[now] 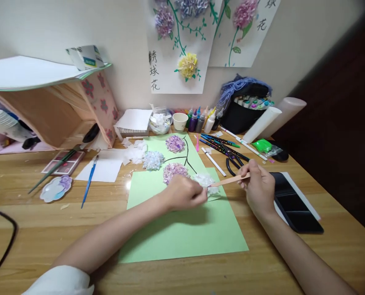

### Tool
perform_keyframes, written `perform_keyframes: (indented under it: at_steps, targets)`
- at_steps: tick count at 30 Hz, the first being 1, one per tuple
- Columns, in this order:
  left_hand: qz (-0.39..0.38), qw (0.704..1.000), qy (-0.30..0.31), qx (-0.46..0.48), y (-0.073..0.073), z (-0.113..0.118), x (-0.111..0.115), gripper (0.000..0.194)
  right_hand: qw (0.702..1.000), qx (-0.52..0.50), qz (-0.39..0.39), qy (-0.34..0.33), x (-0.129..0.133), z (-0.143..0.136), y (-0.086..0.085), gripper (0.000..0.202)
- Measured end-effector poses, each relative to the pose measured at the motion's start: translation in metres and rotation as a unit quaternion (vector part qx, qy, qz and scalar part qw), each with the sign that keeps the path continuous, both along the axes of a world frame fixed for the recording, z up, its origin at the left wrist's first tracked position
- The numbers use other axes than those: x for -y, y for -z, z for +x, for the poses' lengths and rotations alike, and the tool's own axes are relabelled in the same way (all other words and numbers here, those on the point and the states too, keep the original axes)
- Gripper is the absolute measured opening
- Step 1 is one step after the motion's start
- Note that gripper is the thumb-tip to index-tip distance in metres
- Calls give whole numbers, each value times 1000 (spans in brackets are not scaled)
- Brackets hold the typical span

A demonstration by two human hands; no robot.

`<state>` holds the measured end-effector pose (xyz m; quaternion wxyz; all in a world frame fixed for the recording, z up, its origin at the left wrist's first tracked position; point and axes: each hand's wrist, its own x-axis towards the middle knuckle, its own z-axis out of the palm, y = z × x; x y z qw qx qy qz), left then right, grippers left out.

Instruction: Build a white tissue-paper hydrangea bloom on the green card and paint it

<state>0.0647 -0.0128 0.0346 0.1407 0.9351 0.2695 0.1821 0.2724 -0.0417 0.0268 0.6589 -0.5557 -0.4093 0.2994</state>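
Note:
My right hand [258,184] grips a flat wooden craft stick [230,180] by its right end. The stick's left tip meets the fingers of my left hand [187,192]. My left hand is closed over the green paper [188,233], and what it pinches, if anything, is hidden. Right behind the stick tip sits a fluffy white paper flower [204,179]. Partly covered by my left hand is a pink-purple paper flower [174,171]. Farther up are a purple paper flower [175,144] and a pale blue one [153,160], with black drawn stems [187,149] between them.
White paper scraps [135,152], a blue brush [90,180] and a paint palette [56,188] lie left. Behind stand a paper cup [180,121] and paint bottles [193,122]. Pens [221,143], scissors [231,162] and a black case [299,205] lie right.

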Motion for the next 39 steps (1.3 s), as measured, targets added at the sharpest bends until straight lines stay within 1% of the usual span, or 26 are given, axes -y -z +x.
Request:
perform_keyframes:
  at_steps: [1,2,3,4,5,6,7,9,11,13,16,19,24,29,32,34,35,37,39]
  targets:
    - [-6,997,-81,2,-10,-8,-10,47,1000,-27,-11,-8,-1,0,1,39]
    - [-9,984,-178,-4,-18,-17,-22,50,998,-50,-21,-14,-3,1,1,38]
    - [-9,963,-269,-30,-26,-28,-35,49,997,-67,-29,-19,-3,1,2,36]
    - [-13,937,-341,-72,-32,-41,-48,44,996,-75,-35,-24,-4,1,2,35]
    - [-26,911,-395,-117,-35,-54,-60,36,996,-78,-38,-29,-4,1,3,34]
    - [-32,897,-420,-133,-37,-68,-72,28,996,-74,-39,-33,-4,0,4,33]
    - [-37,886,-439,-142,-36,-81,-82,24,996,-68,-40,-38,-3,0,4,33]
    - [-55,870,-464,-157,-32,-104,-97,27,997,-52,-35,-47,-2,-1,6,32]
    - [-83,865,-467,-166,-25,-120,-106,27,997,-39,-25,-56,-1,-1,7,32]
    - [-111,867,-457,-165,-19,-128,-110,26,997,-36,-17,-61,-1,-1,8,32]
    - [-131,873,-444,-150,-14,-130,-113,22,997,-43,-24,-57,-1,-2,8,32]
    - [-136,878,-438,-133,-13,-131,-115,17,997,-47,-28,-54,-2,-3,8,33]
    - [-140,889,-421,-110,-19,-136,-116,11,997,-43,-18,-57,-1,-3,6,32]
    - [-124,901,-410,-73,-35,-136,-112,10,998,-43,-24,-48,-1,-4,6,32]
    - [-112,905,-408,-45,-48,-125,-106,15,997,-49,-23,-49,-2,-4,4,32]
    - [-114,915,-385,-20,-56,-110,-97,18,998,-39,-15,-45,-2,-4,1,32]
    - [-120,924,-364,-3,-59,-101,-90,19,999,-23,-4,-39,-1,-4,-1,33]
    - [-154,944,-283,69,-64,-79,-74,19,999,27,18,-40,1,-4,-4,36]
    - [-194,956,-200,94,-66,-57,-55,21,995,77,47,-36,3,-4,-5,39]
